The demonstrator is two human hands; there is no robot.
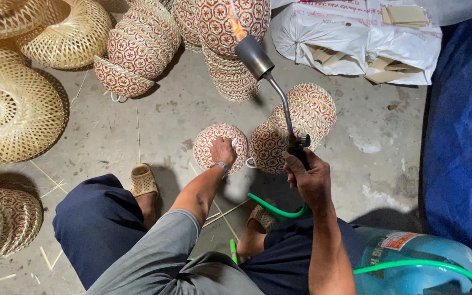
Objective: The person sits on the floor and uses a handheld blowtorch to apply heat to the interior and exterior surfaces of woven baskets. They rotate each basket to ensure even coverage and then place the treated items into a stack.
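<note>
My left hand [223,150] rested palm-down on a small round red-and-white patterned woven basket [219,146] that sat upside down on the concrete floor [154,123]. My right hand [311,177] gripped a lit metal gas torch [271,87], its flame pointing up, beside another patterned basket stack [293,128].

A single head-worn camera looks steeply down from above the seated person, close over their arms and knees, facing forward across the concrete floor [154,117] toward the stacked woven baskets [143,46] at the frame's top edge.
</note>
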